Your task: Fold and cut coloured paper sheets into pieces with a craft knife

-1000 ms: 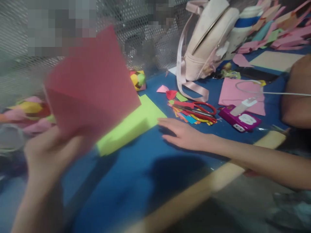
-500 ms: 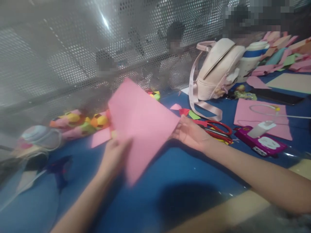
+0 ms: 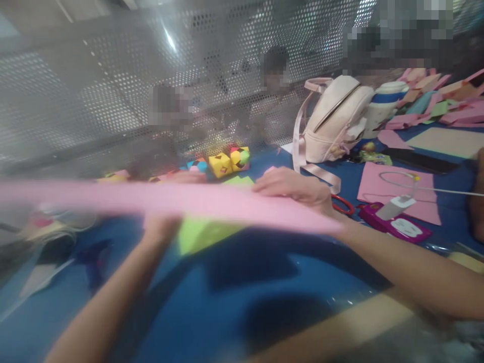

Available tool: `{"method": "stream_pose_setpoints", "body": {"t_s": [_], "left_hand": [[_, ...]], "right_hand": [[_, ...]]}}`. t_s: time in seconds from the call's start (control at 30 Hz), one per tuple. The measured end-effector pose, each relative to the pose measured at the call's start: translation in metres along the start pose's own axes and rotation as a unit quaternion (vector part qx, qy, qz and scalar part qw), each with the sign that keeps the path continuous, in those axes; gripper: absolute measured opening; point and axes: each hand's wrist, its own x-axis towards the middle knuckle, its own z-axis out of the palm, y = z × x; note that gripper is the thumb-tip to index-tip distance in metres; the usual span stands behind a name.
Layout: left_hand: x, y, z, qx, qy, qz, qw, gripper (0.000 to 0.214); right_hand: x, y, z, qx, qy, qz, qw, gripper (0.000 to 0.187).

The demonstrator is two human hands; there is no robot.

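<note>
A pink paper sheet is held up nearly edge-on and stretches blurred from the left border to my right wrist. My right hand has its fingers bent over the far edge of this sheet. The pink sheet crosses in front of my left hand and hides most of it. Part of the wrist shows below the sheet and blurred fingers above. Against my left hand is a bright green paper sheet, visible below and above the pink one; the left hand's grip on it is mostly covered.
Folded paper pieces stand along the perforated metal panel. A pale backpack, bottle, red-handled scissors, purple power strip and pink sheet lie right. A dark glue gun is at left. Someone's arm shows at right.
The pink sheet has swung from upright to nearly flat and edge-on, spreading left. My right hand has turned over its edge. The green sheet has come into view behind it.
</note>
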Motion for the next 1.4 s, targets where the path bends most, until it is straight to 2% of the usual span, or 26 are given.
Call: {"method": "stream_pose_setpoints", "body": {"t_s": [0.07, 0.1, 0.2, 0.27, 0.37, 0.5, 0.67, 0.8, 0.83, 0.9, 1.0, 1.1, 1.2, 1.3, 1.4], "left_hand": [[0.001, -0.015, -0.02, 0.105, -0.14, 0.11, 0.978, 0.035], [-0.005, -0.026, -0.028, 0.146, -0.176, 0.147, 0.962, 0.035], [-0.038, -0.063, -0.035, 0.268, -0.253, 0.197, 0.909, 0.029], [-0.064, -0.078, -0.033, 0.298, -0.323, 0.245, 0.864, 0.03], [-0.092, -0.078, -0.031, 0.3, -0.385, 0.306, 0.817, 0.042], [-0.11, -0.059, -0.032, 0.28, -0.448, 0.314, 0.788, 0.057], [-0.124, -0.049, -0.027, 0.256, -0.494, 0.276, 0.784, 0.071], [-0.128, -0.05, -0.023, 0.246, -0.461, 0.276, 0.807, 0.09], [-0.129, -0.052, -0.023, 0.245, -0.456, 0.272, 0.811, 0.089], [-0.132, -0.057, -0.025, 0.25, -0.439, 0.255, 0.825, 0.069], [-0.136, -0.071, -0.028, 0.232, -0.368, 0.225, 0.872, 0.038], [-0.135, -0.084, -0.027, 0.208, -0.307, 0.204, 0.906, 0.028], [-0.123, -0.088, -0.026, 0.208, -0.305, 0.186, 0.91, 0.027], [-0.103, -0.085, -0.025, 0.214, -0.3, 0.177, 0.913, 0.023], [-0.087, -0.077, -0.02, 0.226, -0.305, 0.116, 0.918, 0.02]], "right_hand": [[-0.007, 0.004, 0.0, -0.057, -0.068, -0.103, 0.991, 0.029], [-0.015, 0.009, 0.003, -0.082, -0.089, -0.134, 0.984, 0.027], [-0.045, 0.034, 0.017, -0.124, -0.123, -0.159, 0.972, 0.026], [-0.068, 0.051, 0.025, -0.145, -0.14, -0.145, 0.969, 0.024], [-0.093, 0.067, 0.029, -0.162, -0.169, -0.099, 0.967, 0.026], [-0.102, 0.066, 0.024, -0.17, -0.194, -0.063, 0.964, 0.03], [-0.094, 0.055, 0.018, -0.174, -0.228, -0.021, 0.958, 0.032], [-0.092, 0.052, 0.019, -0.158, -0.212, 0.003, 0.964, 0.033], [-0.092, 0.052, 0.02, -0.152, -0.208, 0.01, 0.966, 0.032], [-0.094, 0.052, 0.023, -0.142, -0.195, 0.025, 0.97, 0.03], [-0.097, 0.052, 0.026, -0.137, -0.155, 0.034, 0.978, 0.027], [-0.095, 0.05, 0.025, -0.147, -0.165, 0.027, 0.975, 0.027], [-0.09, 0.047, 0.022, -0.151, -0.185, 0.026, 0.971, 0.024], [-0.088, 0.047, 0.024, -0.157, -0.172, 0.036, 0.972, 0.022], [-0.088, 0.048, 0.027, -0.164, -0.152, 0.068, 0.972, 0.016]]}}
